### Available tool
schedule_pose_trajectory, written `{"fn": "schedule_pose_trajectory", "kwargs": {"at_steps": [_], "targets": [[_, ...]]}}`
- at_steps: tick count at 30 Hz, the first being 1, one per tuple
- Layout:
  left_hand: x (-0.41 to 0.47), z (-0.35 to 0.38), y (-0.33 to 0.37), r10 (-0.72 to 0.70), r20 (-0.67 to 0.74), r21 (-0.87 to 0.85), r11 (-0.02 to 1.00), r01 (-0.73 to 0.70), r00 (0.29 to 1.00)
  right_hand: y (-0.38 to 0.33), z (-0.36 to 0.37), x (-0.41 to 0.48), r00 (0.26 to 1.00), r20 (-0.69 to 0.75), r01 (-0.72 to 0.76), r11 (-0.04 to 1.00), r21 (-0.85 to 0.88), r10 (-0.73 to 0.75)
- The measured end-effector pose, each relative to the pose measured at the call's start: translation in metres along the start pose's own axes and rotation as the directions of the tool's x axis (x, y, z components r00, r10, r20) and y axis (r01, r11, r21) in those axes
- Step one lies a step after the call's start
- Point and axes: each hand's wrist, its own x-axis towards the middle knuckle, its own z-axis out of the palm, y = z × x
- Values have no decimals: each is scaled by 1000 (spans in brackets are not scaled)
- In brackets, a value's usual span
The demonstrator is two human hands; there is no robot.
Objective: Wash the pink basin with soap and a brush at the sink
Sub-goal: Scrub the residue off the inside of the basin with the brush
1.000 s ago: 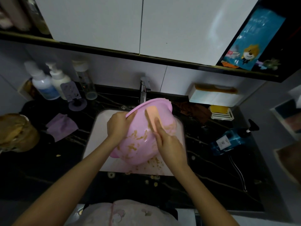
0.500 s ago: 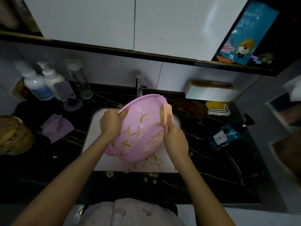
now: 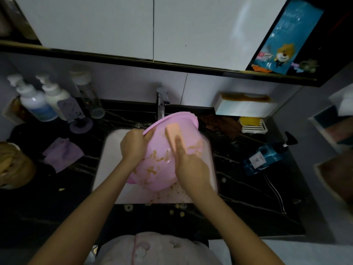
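Gripping rim of tilted pink basin (image 3: 162,165) with left hand (image 3: 133,147) over sink (image 3: 108,152); holding orange brush (image 3: 172,131) against its inside with right hand (image 3: 191,166).

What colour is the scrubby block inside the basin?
Peachy orange; the block shows best in the head view.

The black counter (image 3: 57,207) bears two pump bottles (image 3: 38,106), a purple cloth (image 3: 61,155); a blue bottle (image 3: 267,157) lies sideways.
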Motion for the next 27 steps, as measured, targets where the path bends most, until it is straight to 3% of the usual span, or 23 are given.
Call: {"fn": "schedule_pose_trajectory", "kwargs": {"at_steps": [4, 8, 9, 12, 14, 19, 24, 25, 27], "targets": [[-2, -4, -9, -23, -13, -39, 999, 23, 1000, 28, -16, 25, 971, -82, -217, 972, 95, 225], [-5, 0, -2, 25, 6, -4, 1000, -25, 1000, -5, 1, 1, 998, 4, 57, 994, 89, -58], [-4, 0, -2, 25, 12, -1, 1000, -25, 1000, -2, 0, 10, 998, -10, 60, 996, 65, -59], [3, -4, -9, -14, -6, -23, 1000, 14, 1000, 26, -14, 40, 975, -62, -206, 973, 106, 213], [4, -4, -12, -25, -14, -21, 999, 24, 1000, 31, -13, 27, 954, -43, -295, 954, 58, 297], [3, 1, -7, 9, 4, -24, 1000, -9, 1000, -5, 1, 6, 998, 4, 55, 995, 79, -56], [6, -3, -17, -3, -14, -43, 999, 2, 1000, 36, -9, 36, 975, -92, -184, 968, 173, 202], [6, -3, -14, 4, -14, -37, 999, -4, 1000, 32, -4, 27, 979, -98, -158, 969, 190, 179], [7, -2, -9, 16, -10, -26, 1000, -16, 1000, 8, 5, 4, 999, -52, 16, 978, 210, -5]]}}
